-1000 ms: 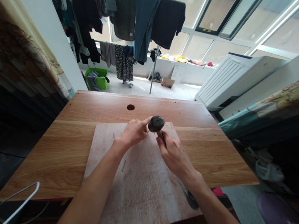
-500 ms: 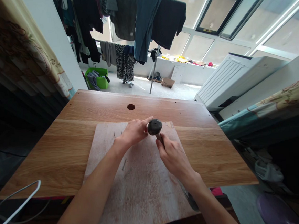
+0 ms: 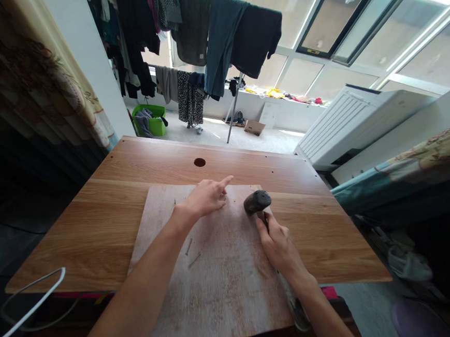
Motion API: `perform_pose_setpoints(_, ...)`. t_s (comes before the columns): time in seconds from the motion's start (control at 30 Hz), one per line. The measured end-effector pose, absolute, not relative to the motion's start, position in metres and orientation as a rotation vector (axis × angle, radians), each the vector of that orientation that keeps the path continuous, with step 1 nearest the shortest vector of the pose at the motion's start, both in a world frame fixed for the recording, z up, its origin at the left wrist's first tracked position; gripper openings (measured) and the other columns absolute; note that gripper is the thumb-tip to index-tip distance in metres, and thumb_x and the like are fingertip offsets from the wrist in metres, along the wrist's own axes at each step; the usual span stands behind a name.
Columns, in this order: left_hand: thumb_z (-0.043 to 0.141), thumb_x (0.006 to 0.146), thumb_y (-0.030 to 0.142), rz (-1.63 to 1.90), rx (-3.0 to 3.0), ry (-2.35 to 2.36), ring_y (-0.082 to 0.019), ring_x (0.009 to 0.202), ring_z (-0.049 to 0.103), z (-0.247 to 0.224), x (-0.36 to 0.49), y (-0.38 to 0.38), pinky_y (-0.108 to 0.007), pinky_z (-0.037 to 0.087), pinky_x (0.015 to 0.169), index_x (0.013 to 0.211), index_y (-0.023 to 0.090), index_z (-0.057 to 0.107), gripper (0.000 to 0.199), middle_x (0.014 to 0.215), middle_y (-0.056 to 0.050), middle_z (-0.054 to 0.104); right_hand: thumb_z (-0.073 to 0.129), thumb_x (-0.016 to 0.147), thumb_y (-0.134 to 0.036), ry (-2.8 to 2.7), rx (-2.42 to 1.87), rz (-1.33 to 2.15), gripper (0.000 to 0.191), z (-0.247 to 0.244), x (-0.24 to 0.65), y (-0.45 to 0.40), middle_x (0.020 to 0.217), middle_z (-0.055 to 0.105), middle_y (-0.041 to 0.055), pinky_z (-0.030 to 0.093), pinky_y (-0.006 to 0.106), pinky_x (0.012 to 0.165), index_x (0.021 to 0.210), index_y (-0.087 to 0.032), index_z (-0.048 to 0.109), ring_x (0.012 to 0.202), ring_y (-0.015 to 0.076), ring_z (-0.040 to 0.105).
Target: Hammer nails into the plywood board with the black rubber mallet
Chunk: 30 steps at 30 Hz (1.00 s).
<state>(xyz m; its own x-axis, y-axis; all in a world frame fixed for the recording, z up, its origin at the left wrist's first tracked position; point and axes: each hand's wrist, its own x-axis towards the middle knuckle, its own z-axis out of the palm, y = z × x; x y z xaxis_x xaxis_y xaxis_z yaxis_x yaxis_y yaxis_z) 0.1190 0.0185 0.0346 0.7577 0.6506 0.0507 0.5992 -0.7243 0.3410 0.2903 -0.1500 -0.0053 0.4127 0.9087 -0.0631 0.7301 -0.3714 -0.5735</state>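
My right hand (image 3: pixel 280 244) is closed around the handle of a hammer (image 3: pixel 257 201). The dark hammer head is over the right side of a worn wooden board (image 3: pixel 226 282). My left hand (image 3: pixel 208 197) is near the board's far edge, index finger stretched out and the other fingers curled together. Whatever those curled fingers pinch, if anything, is hidden. Left of centre on the board lie two loose nails, one nail (image 3: pixel 188 246) just beyond the other nail (image 3: pixel 194 260). A small nail-like piece (image 3: pixel 175 201) shows beside my left wrist.
Beneath the board is a wood-grain tabletop (image 3: pixel 315 229) with a round hole (image 3: pixel 199 162). A white cable (image 3: pixel 41 302) loops at the left. By the board's lower right edge is a greyish object (image 3: pixel 299 313), partly behind my right forearm. Laundry (image 3: pixel 226 38) hangs beyond.
The hammer and my right hand have moved right and slightly nearer, away from my left hand. My left hand stays at nearly the same spot on the board. The view has shifted slightly.
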Motion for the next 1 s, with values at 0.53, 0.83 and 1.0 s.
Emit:
perform_pose_setpoints(0.53, 0.052, 0.092, 0.026, 0.023, 2.530, 1.284, -0.017, 0.070, 0.058, 0.068, 0.015, -0.070, -0.031, 0.035, 0.065, 0.080, 0.020, 0.057, 0.015, 0.080, -0.001, 0.066, 0.032, 0.104, -0.042, -1.369, -2.196, 0.567, 0.049, -0.004, 0.291, -0.149, 0.105, 0.075, 0.0201, 0.048, 0.039, 0.081, 0.132, -0.015, 0.062, 0.101, 0.0371, 0.072)
perform_pose_setpoints(0.83, 0.050, 0.084, 0.017, -0.193, 2.561, 1.319, -0.018, 0.070, 0.057, 0.048, 0.029, -0.080, -0.033, 0.029, 0.062, 0.076, 0.019, 0.056, 0.011, 0.085, -0.004, 0.065, 0.032, 0.105, -0.041, -1.381, -2.155, 0.550, 0.049, -0.006, 0.290, -0.151, 0.107, 0.075, 0.0183, 0.048, 0.038, 0.082, 0.134, -0.015, 0.061, 0.101, 0.0345, 0.072)
perform_pose_setpoints(1.0, 0.051, 0.084, 0.015, -0.166, 2.590, 1.179, -0.019, 0.075, 0.059, 0.053, 0.032, -0.081, -0.032, 0.033, 0.065, 0.079, 0.019, 0.056, 0.009, 0.086, -0.004, 0.066, 0.032, 0.105, -0.040, -1.370, -2.148, 0.578, 0.046, -0.006, 0.291, -0.150, 0.100, 0.076, 0.0178, 0.048, 0.037, 0.077, 0.131, -0.016, 0.062, 0.095, 0.0351, 0.073)
